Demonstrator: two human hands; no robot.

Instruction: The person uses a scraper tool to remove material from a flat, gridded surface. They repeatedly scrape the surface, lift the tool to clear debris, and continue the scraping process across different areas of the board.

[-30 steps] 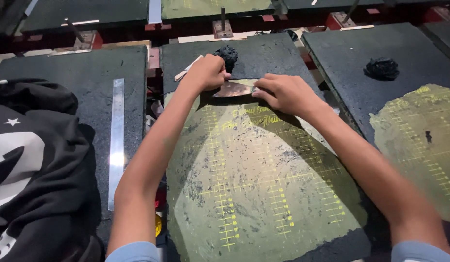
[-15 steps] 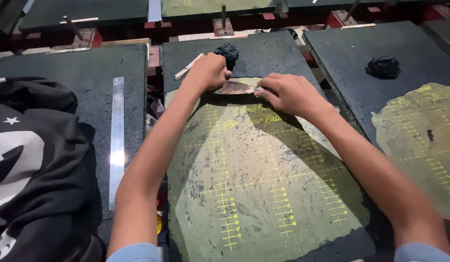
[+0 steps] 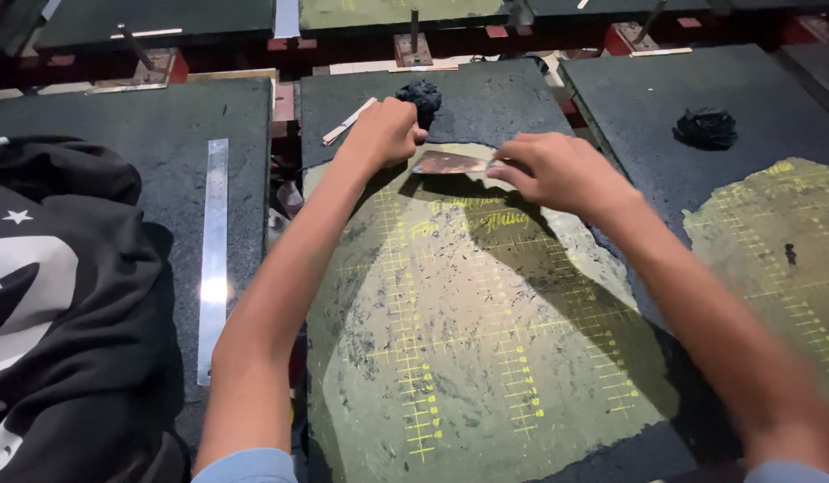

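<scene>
Both my hands are stretched out over a dark flat board [image 3: 513, 98] whose top is mostly scraped down to a yellow-green layer with a printed yellow grid [image 3: 486, 331]. My left hand [image 3: 385, 131] is closed around the handle end of a flat metal scraper blade [image 3: 448, 163]. My right hand [image 3: 562, 172] presses its fingertips on the blade's right end. The blade lies at the far edge of the scraped patch. A black lump of scraped residue [image 3: 421, 97] sits just beyond my left hand.
A metal ruler [image 3: 213, 259] lies on the board to the left, beside a black garment with white print [image 3: 61, 313]. The right-hand board [image 3: 754, 143] carries another black lump [image 3: 706, 128] and a scraped grid patch. A pale stick [image 3: 347, 122] lies near my left hand.
Both hands and the scraper have stayed at the far edge of the patch, shifting only slightly. The view has tilted a little.
</scene>
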